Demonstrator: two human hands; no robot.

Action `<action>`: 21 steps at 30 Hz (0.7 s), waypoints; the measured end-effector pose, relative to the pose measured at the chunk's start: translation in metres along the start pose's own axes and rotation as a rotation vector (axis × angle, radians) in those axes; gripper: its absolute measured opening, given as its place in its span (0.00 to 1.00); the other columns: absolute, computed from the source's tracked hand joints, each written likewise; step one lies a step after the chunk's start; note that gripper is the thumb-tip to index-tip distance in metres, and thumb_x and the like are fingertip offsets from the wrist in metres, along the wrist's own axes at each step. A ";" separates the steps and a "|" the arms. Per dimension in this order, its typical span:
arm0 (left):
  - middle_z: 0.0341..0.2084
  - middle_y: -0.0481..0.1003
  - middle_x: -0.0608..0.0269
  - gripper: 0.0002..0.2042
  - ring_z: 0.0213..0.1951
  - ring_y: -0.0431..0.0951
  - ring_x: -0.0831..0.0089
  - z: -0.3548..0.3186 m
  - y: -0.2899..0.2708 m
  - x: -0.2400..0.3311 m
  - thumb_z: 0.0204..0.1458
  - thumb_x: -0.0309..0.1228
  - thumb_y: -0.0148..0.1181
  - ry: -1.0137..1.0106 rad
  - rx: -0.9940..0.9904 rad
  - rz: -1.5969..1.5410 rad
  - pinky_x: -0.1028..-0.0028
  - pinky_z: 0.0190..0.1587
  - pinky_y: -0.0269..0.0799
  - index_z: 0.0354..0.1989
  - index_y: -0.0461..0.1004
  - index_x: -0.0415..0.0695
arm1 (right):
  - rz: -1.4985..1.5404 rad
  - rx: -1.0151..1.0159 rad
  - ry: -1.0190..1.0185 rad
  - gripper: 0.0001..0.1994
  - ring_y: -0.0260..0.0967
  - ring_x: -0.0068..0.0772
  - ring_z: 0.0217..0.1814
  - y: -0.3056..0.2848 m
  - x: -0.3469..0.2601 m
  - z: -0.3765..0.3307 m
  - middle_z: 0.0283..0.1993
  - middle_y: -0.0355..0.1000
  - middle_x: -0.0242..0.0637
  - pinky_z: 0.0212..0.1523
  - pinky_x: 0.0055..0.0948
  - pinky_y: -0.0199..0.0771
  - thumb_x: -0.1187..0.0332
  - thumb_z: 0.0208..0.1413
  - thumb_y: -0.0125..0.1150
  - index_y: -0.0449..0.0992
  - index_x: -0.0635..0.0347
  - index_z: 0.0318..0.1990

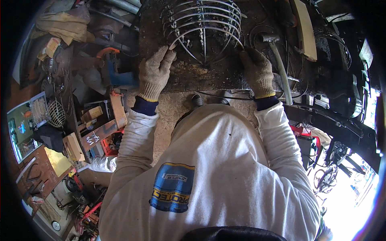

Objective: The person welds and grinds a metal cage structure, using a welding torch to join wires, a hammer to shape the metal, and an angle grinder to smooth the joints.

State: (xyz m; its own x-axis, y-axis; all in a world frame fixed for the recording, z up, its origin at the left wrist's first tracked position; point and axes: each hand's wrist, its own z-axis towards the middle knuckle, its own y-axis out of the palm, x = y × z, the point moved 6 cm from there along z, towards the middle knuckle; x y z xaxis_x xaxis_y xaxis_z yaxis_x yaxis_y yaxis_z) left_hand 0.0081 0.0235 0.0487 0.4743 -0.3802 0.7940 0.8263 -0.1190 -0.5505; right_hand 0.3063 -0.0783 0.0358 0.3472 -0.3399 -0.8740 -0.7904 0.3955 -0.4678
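Note:
A cage of bent metal rods [204,28], curved hoops crossed by several ribs, rests on the dark workbench [161,36]. My left hand [156,72], in a knitted work glove, closes thumb and fingers on the lower left end of its nearest hoop. At the opposite end of that hoop, my right hand [257,69] is gloved too and grips the rod, its fingertips partly in shadow. To the right of my right hand lies a hammer [277,64], its handle reaching past the bench's near edge.
A wooden board [304,30] lies at the bench's right side, near coiled wire. Left of my left hand are a blue metal vise-like piece [118,74] and an orange clamp-like part [107,52]. Cluttered shelves [100,134] stand farther left. A red crate [110,145] sits low.

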 end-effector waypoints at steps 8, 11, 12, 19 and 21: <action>0.29 0.84 0.61 0.12 0.27 0.84 0.69 0.007 0.003 -0.002 0.64 0.38 0.60 0.036 -0.029 0.058 0.71 0.32 0.78 0.48 0.81 0.45 | 0.053 -0.007 -0.010 0.20 0.80 0.35 0.52 0.003 0.018 0.006 0.48 0.82 0.43 0.54 0.31 0.74 0.54 0.62 0.64 0.82 0.57 0.54; 0.28 0.84 0.62 0.11 0.27 0.84 0.65 0.005 0.001 -0.007 0.64 0.37 0.61 0.043 -0.020 0.127 0.69 0.33 0.78 0.47 0.81 0.45 | 0.061 -0.015 0.000 0.20 0.80 0.37 0.52 0.003 0.011 0.002 0.48 0.82 0.44 0.54 0.31 0.74 0.54 0.62 0.64 0.82 0.57 0.54; 0.28 0.84 0.63 0.10 0.26 0.84 0.63 0.003 0.000 -0.008 0.63 0.37 0.61 0.048 -0.007 0.149 0.68 0.33 0.78 0.46 0.81 0.45 | 0.057 -0.015 0.016 0.20 0.81 0.38 0.52 0.002 0.009 0.001 0.48 0.82 0.44 0.54 0.31 0.75 0.55 0.62 0.64 0.82 0.57 0.54; 0.33 0.85 0.58 0.11 0.32 0.85 0.71 0.003 0.003 0.002 0.65 0.32 0.58 0.271 -0.038 0.325 0.73 0.36 0.76 0.51 0.80 0.43 | 0.013 -0.017 0.044 0.19 0.76 0.25 0.51 0.003 0.009 0.004 0.50 0.81 0.41 0.54 0.26 0.74 0.63 0.63 0.66 0.79 0.64 0.57; 0.34 0.85 0.57 0.11 0.34 0.85 0.72 0.008 0.002 -0.001 0.65 0.32 0.59 0.080 -0.085 0.200 0.73 0.36 0.77 0.51 0.80 0.43 | 0.010 -0.011 0.057 0.20 0.80 0.40 0.54 0.004 0.017 0.005 0.49 0.81 0.46 0.55 0.33 0.75 0.54 0.61 0.64 0.82 0.58 0.53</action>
State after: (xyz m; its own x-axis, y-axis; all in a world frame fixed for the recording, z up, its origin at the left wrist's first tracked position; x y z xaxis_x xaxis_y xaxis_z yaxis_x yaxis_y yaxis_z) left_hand 0.0118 0.0312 0.0493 0.5974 -0.4748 0.6462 0.6882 -0.1100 -0.7171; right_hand 0.3119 -0.0781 0.0185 0.3101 -0.3843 -0.8696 -0.7993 0.3898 -0.4573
